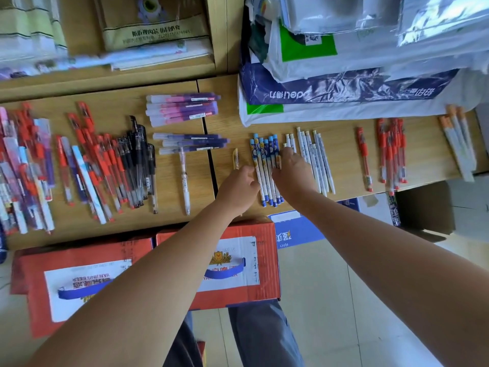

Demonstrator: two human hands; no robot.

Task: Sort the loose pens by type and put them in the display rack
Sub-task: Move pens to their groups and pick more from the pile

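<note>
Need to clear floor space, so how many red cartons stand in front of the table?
2. One red carton is at the left, below the mixed pens; the other sits right beside it, partly behind the left arm. Any behind them would be hidden.

Two arms enter from the lower edge of the frame. Both are bare from the left hand (239, 185) and the right hand (292, 170) back to where the picture cuts them off. At the bottom centre, two legs show in long trousers (264, 337) of plain grey-blue cloth. The leg nearer the left looks darker.
</note>
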